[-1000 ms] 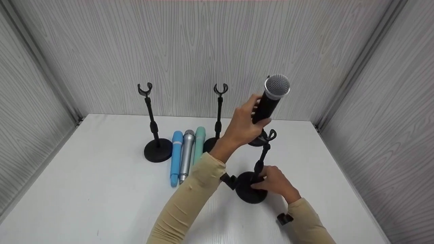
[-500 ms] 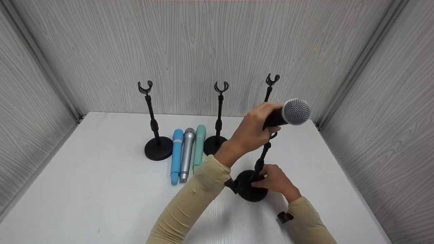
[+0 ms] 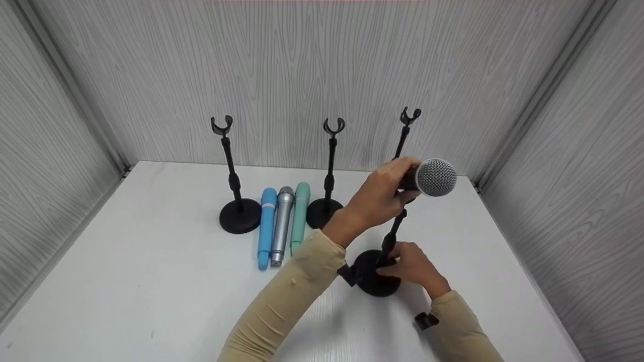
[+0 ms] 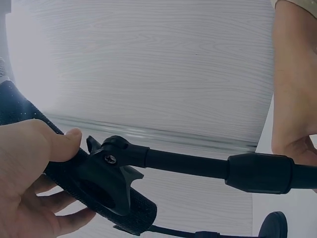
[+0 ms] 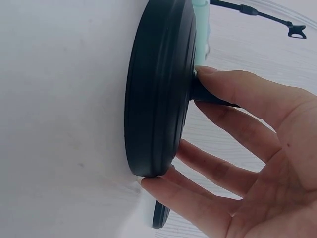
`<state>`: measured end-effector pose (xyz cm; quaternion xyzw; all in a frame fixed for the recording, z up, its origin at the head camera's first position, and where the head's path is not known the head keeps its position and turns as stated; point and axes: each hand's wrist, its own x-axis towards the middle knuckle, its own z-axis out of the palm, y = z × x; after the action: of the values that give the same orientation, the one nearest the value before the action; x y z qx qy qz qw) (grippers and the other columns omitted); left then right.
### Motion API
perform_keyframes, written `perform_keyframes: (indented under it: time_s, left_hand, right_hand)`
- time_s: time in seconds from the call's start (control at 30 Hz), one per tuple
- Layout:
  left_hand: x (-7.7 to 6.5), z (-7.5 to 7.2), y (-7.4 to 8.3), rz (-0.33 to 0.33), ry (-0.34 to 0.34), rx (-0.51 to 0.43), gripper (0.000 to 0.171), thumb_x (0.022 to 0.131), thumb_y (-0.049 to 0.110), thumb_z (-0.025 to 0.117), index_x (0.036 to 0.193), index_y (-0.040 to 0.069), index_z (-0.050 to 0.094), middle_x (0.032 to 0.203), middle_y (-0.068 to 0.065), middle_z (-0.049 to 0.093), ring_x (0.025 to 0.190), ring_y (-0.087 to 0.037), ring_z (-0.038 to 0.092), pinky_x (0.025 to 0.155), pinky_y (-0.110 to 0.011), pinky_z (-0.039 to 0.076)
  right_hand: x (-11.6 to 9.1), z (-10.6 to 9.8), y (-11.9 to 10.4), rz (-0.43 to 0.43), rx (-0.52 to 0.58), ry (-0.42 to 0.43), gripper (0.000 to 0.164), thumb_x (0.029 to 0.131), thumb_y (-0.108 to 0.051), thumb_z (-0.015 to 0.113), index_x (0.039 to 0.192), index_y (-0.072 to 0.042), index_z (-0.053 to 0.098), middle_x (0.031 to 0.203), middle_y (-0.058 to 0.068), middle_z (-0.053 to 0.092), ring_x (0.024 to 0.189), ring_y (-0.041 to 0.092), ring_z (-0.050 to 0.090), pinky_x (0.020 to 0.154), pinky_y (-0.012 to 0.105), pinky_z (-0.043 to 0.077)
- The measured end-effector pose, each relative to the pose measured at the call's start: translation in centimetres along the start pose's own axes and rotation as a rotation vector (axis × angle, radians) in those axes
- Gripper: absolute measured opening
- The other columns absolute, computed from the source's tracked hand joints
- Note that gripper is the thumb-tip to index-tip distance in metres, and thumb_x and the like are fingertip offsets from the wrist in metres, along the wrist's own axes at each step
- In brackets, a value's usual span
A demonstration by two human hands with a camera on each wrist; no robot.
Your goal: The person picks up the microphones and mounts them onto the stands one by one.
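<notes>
My left hand (image 3: 375,196) grips a black microphone (image 3: 436,177) with a silver mesh head that faces the head camera. In the left wrist view the microphone body (image 4: 141,213) lies in the clip (image 4: 109,181) of the front black stand, thumb on the near side and fingers beneath; how deep it sits is hard to tell. At the foot of that stand, my right hand (image 3: 415,264) pinches the pole just above the round base (image 3: 372,281). In the right wrist view, thumb and forefinger are at the pole, while other fingers of the right hand (image 5: 252,158) touch the base's edge (image 5: 161,94).
Behind stand more black stands with open clips: a left stand (image 3: 240,216), a middle stand (image 3: 329,181) and a right stand (image 3: 401,143). Blue (image 3: 266,226), silver (image 3: 283,226) and green (image 3: 301,216) microphones lie side by side on the white table (image 3: 166,281). Wood-grained walls (image 3: 282,75) enclose it.
My left hand has moved right and slightly down, tipping the black microphone from steeply upright to nearly level at the front stand's clip. My right hand has kept its hold on the stand.
</notes>
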<state>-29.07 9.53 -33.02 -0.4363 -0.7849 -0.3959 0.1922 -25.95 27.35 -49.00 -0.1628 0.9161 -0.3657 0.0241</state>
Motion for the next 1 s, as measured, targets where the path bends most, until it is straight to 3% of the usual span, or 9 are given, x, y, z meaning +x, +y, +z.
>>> perform_keyframes:
  time_s: [0.17,0.43,0.7,1.0]
  left_hand:
    - [0.04,0.16,-0.38,-0.025,-0.017,-0.008,0.042,0.095,0.008,0.072,0.135,0.006,0.058,0.129,-0.006,0.066,0.123,-0.017,0.061,0.110,-0.026,0.047]
    - [-0.08,0.08,-0.58,-0.004,-0.036,-0.005,0.043,0.095,0.013,0.074,0.134,0.005,0.057,0.128,-0.006,0.065,0.120,-0.016,0.061,0.109,-0.026,0.046]
    - [-0.05,-0.35,-0.70,-0.022,-0.110,-0.018,0.070,0.080,0.020,0.090,0.138,0.007,0.053,0.135,-0.006,0.062,0.126,-0.019,0.059,0.111,-0.026,0.044]
    - [-0.08,-0.13,-0.88,-0.036,-0.103,0.002,0.063,0.085,0.016,0.084,0.139,0.008,0.053,0.132,-0.004,0.063,0.122,-0.016,0.063,0.106,-0.022,0.048]
  right_hand:
    - [0.08,0.00,-0.02,-0.025,-0.012,0.000,0.019,0.074,-0.014,0.088,0.089,-0.008,0.079,0.088,0.004,0.079,0.090,0.019,0.071,0.076,0.029,0.054]
    - [0.01,0.06,0.14,-0.034,-0.024,0.007,0.019,0.074,-0.015,0.089,0.090,-0.008,0.080,0.090,0.004,0.078,0.092,0.020,0.071,0.077,0.028,0.054]
    - [-0.02,0.06,0.15,-0.011,0.000,-0.002,0.019,0.075,-0.015,0.089,0.089,-0.008,0.079,0.090,0.003,0.077,0.092,0.018,0.070,0.077,0.028,0.053]
    - [-0.02,0.13,0.40,-0.026,0.007,-0.002,0.020,0.075,-0.017,0.089,0.090,-0.010,0.078,0.088,0.002,0.079,0.090,0.016,0.070,0.079,0.027,0.053]
